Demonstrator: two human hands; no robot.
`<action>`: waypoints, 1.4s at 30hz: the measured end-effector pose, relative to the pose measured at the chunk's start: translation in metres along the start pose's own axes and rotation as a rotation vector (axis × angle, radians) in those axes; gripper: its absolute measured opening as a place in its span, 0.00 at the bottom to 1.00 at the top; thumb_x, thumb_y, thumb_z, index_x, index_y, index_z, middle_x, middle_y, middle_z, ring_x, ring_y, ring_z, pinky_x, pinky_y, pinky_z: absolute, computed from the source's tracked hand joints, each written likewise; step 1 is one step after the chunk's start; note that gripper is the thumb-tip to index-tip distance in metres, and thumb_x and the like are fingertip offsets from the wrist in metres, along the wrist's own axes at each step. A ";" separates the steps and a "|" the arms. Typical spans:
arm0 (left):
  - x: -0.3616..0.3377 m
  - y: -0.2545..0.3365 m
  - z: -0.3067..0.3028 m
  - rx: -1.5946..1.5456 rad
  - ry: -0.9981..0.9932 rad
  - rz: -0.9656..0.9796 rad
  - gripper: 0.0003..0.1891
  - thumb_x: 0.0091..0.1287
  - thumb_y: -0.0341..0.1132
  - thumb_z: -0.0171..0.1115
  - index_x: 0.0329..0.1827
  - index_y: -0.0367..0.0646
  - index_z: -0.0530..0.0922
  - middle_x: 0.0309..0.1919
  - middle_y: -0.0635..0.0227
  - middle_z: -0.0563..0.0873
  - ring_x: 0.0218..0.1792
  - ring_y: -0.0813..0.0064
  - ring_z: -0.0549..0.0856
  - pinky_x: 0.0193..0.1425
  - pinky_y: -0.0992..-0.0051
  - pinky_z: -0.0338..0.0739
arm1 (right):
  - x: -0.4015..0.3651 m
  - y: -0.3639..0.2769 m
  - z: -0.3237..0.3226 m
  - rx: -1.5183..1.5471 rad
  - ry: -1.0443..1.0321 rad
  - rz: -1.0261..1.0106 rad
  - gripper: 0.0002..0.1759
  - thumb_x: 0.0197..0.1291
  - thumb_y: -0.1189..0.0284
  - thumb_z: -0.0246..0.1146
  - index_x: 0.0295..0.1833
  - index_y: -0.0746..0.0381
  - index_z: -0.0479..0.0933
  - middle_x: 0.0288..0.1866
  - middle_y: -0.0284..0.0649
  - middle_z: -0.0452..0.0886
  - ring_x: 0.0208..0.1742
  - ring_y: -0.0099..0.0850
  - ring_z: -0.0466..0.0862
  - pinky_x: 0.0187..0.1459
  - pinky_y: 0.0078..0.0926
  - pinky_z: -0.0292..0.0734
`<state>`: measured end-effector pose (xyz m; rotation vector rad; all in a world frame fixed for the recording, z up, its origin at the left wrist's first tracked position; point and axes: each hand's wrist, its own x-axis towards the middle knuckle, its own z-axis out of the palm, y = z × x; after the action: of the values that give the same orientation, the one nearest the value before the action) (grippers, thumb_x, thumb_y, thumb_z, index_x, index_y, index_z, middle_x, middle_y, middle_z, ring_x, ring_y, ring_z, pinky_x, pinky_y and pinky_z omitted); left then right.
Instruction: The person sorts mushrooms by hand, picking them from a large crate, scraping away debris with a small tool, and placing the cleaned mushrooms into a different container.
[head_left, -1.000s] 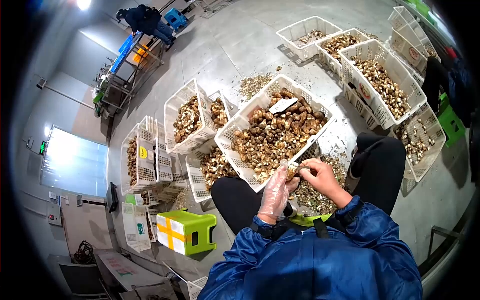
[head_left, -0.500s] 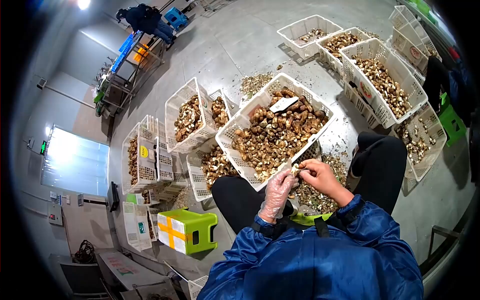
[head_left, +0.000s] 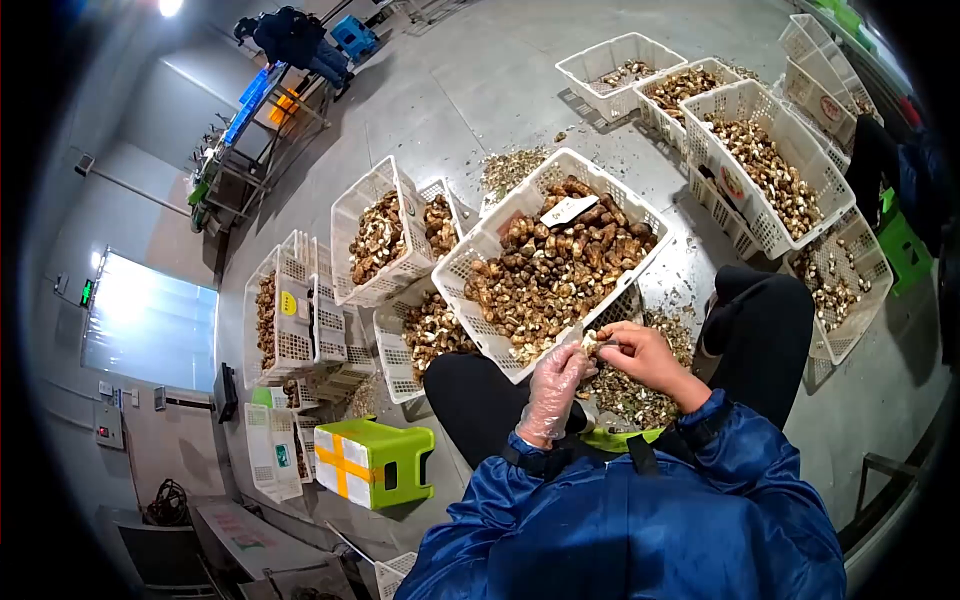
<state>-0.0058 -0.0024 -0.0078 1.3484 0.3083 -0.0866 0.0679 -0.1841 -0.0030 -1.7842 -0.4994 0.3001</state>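
Observation:
A small pale mushroom piece is between my two hands, just past the near edge of a white crate heaped with brown mushrooms. My left hand, in a clear plastic glove, is closed with its fingertips at the piece. From the right, my right hand, bare, pinches at the same piece. Whether a tool is in either hand is too small to tell. A white card lies on the mushrooms. Below my hands, trimmings cover the floor between my knees.
More mushroom crates stand at left and right. A green stool is at lower left. A person bends over a table at upper left. Another person's dark sleeve shows at the right edge, beside a green stool.
My fingers have shifted slightly around the mushroom piece. The crates look the same.

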 end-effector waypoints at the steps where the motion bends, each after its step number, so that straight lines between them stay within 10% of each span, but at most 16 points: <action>1: 0.002 -0.005 -0.003 0.050 -0.019 0.024 0.10 0.77 0.29 0.56 0.53 0.32 0.81 0.43 0.70 0.85 0.41 0.81 0.85 0.49 0.78 0.83 | 0.000 0.007 0.004 -0.046 0.030 -0.113 0.12 0.63 0.68 0.68 0.42 0.67 0.84 0.47 0.43 0.86 0.32 0.30 0.84 0.36 0.30 0.79; 7: 0.001 -0.005 0.003 0.001 0.006 -0.013 0.11 0.77 0.29 0.57 0.55 0.33 0.81 0.44 0.71 0.85 0.41 0.82 0.85 0.50 0.78 0.83 | 0.002 0.000 -0.004 0.092 -0.029 0.288 0.14 0.64 0.66 0.69 0.46 0.66 0.85 0.48 0.44 0.87 0.41 0.33 0.86 0.44 0.30 0.80; 12: 0.004 -0.012 -0.005 0.355 -0.025 0.122 0.16 0.76 0.31 0.60 0.63 0.32 0.78 0.43 0.70 0.85 0.41 0.82 0.84 0.48 0.80 0.81 | -0.001 0.015 0.010 -0.031 0.137 -0.103 0.12 0.65 0.67 0.66 0.46 0.64 0.86 0.29 0.42 0.86 0.30 0.28 0.83 0.35 0.28 0.78; 18: 0.001 0.002 0.003 -0.252 -0.021 -0.152 0.13 0.78 0.33 0.57 0.60 0.35 0.78 0.47 0.70 0.84 0.45 0.80 0.84 0.55 0.77 0.81 | 0.003 0.019 0.003 0.084 0.128 0.123 0.13 0.63 0.68 0.65 0.47 0.65 0.86 0.26 0.37 0.84 0.26 0.25 0.79 0.31 0.26 0.75; 23: 0.002 -0.001 -0.001 -0.415 -0.026 -0.156 0.18 0.80 0.34 0.55 0.68 0.39 0.73 0.51 0.70 0.83 0.49 0.79 0.83 0.57 0.75 0.81 | 0.001 0.003 0.002 0.044 0.120 0.116 0.14 0.62 0.69 0.66 0.48 0.67 0.85 0.42 0.43 0.88 0.37 0.28 0.86 0.41 0.26 0.79; 42: 0.013 -0.015 -0.008 -0.764 -0.012 -0.273 0.13 0.80 0.35 0.55 0.61 0.37 0.76 0.49 0.61 0.84 0.46 0.71 0.86 0.51 0.74 0.86 | 0.000 0.010 0.010 -0.003 0.143 -0.004 0.08 0.59 0.73 0.65 0.37 0.69 0.83 0.43 0.46 0.87 0.37 0.32 0.86 0.40 0.28 0.79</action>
<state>0.0017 0.0040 -0.0267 0.5442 0.4573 -0.1839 0.0649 -0.1773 -0.0152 -1.7927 -0.4018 0.1673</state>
